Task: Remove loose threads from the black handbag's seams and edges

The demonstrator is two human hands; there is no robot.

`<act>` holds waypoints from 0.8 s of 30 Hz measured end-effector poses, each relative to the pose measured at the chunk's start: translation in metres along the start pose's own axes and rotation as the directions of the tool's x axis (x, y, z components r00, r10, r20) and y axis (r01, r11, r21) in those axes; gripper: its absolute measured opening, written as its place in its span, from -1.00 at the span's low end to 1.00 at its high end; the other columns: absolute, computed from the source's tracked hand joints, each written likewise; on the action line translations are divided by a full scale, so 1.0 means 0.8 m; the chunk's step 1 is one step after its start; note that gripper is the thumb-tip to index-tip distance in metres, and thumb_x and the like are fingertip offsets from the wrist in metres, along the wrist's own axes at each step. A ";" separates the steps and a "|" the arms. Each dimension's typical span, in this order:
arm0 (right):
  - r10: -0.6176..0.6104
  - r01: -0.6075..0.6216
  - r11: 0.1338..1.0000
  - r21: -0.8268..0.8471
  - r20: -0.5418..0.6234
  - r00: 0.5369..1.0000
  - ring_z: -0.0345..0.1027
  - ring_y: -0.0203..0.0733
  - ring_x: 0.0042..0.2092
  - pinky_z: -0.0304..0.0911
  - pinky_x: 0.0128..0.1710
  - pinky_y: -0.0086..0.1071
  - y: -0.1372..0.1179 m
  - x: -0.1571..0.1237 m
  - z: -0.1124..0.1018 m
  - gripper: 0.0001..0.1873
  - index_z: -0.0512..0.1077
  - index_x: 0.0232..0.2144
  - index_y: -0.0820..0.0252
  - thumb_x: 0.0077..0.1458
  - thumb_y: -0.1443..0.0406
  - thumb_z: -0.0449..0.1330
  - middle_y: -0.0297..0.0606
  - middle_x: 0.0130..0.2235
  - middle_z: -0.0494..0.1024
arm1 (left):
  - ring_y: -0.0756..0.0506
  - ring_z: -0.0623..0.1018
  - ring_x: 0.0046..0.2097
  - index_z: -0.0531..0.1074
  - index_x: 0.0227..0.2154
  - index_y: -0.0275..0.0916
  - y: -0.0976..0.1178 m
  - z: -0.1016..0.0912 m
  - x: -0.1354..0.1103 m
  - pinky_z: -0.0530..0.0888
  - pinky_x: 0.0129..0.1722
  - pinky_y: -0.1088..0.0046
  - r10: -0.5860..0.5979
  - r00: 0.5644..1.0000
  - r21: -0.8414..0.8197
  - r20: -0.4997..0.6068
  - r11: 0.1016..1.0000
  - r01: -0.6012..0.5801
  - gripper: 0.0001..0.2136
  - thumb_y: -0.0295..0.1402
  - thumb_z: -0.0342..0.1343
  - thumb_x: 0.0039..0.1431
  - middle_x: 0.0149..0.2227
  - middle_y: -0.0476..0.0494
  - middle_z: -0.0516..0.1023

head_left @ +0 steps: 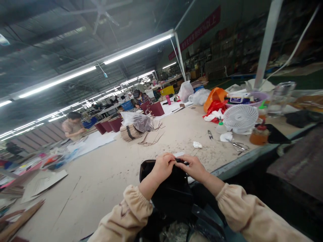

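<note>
A black bag [173,193] with an open top lies tilted at the near edge of the worktable, close to my body. My left hand [163,166] reaches over the bag, its fingers closed in a pinch on a dark part at the far rim. Facing it, my right hand [193,166] pinches the same dark part, the fingertips of both hands nearly touching. Whether this part is a strap end or the edge itself, I cannot tell. The bag's inside is dark and partly covered by my left hand.
On the worktable [101,174] beyond my hands lie a crumpled tissue [197,145], small snips [210,134] and scissors [239,146]. A white fan [241,117] and an amber bottle [259,135] stand right. Cardboard pieces [151,137] and maroon bags [156,109] are farther off; co-workers sit beyond.
</note>
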State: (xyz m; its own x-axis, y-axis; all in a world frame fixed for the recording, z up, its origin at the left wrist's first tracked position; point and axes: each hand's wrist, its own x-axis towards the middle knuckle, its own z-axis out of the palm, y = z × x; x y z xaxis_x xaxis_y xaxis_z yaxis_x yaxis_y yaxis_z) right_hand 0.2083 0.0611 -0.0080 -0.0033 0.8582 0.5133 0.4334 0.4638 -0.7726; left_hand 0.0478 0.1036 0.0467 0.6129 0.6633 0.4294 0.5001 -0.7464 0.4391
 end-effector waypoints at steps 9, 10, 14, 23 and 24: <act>-0.020 0.020 1.000 -0.018 0.018 1.000 0.38 -0.24 -0.32 0.27 -0.29 -0.38 0.004 0.010 -0.001 -0.81 0.50 -0.37 0.09 0.10 0.18 0.12 -0.32 -0.40 0.53 | -0.04 0.49 -0.29 0.42 -0.44 -0.26 -0.006 0.002 0.004 0.44 -0.23 0.40 -0.018 0.999 0.104 0.047 0.995 0.013 -0.88 -0.54 0.01 0.07 -0.38 -0.09 0.50; -0.022 0.023 0.999 -0.041 0.014 1.000 0.38 -0.24 -0.33 0.26 -0.31 -0.38 0.004 0.011 -0.001 -0.81 0.50 -0.39 0.09 0.10 0.18 0.12 -0.32 -0.42 0.51 | -0.05 0.49 -0.29 0.42 -0.43 -0.26 -0.006 0.003 0.005 0.44 -0.24 0.40 -0.025 0.999 0.117 0.048 0.993 0.019 -0.88 -0.53 0.00 0.07 -0.38 -0.09 0.50; -0.050 0.051 0.993 -0.105 0.008 0.999 0.34 -0.25 -0.37 0.22 -0.35 -0.39 0.001 0.010 -0.001 -0.80 0.47 -0.46 0.12 0.11 0.20 0.11 -0.33 -0.47 0.46 | -0.05 0.50 -0.29 0.42 -0.45 -0.26 -0.004 0.002 0.006 0.44 -0.22 0.39 -0.047 0.998 0.108 0.053 0.993 0.041 -0.89 -0.53 0.01 0.07 -0.38 -0.09 0.51; -0.043 0.039 0.989 -0.141 -0.023 0.999 0.32 -0.22 -0.38 0.21 -0.35 -0.36 -0.004 0.008 -0.001 -0.81 0.46 -0.49 0.13 0.10 0.27 0.10 -0.31 -0.49 0.45 | -0.14 0.53 -0.17 0.44 -0.14 -0.20 -0.011 -0.036 -0.009 0.37 -0.03 0.24 -0.140 0.980 0.127 0.141 0.984 0.122 -0.67 -0.24 0.18 0.00 -0.22 -0.15 0.58; -0.042 0.038 0.990 -0.138 -0.024 0.999 0.32 -0.22 -0.37 0.20 -0.36 -0.36 -0.004 0.008 0.000 -0.80 0.46 -0.49 0.13 0.11 0.26 0.09 -0.31 -0.49 0.45 | -0.14 0.53 -0.19 0.48 -0.21 -0.19 -0.011 -0.037 -0.009 0.34 0.01 0.22 -0.134 0.978 0.155 0.162 0.982 0.109 -0.72 -0.21 0.15 0.02 -0.24 -0.14 0.59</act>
State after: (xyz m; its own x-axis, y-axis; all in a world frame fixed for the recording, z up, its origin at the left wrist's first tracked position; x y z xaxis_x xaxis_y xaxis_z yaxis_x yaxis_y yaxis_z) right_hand 0.2070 0.0652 -0.0018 -0.0004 0.8325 0.5540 0.5535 0.4616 -0.6933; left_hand 0.0206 0.1070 0.0632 0.6308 0.7400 0.2333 0.6530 -0.6688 0.3554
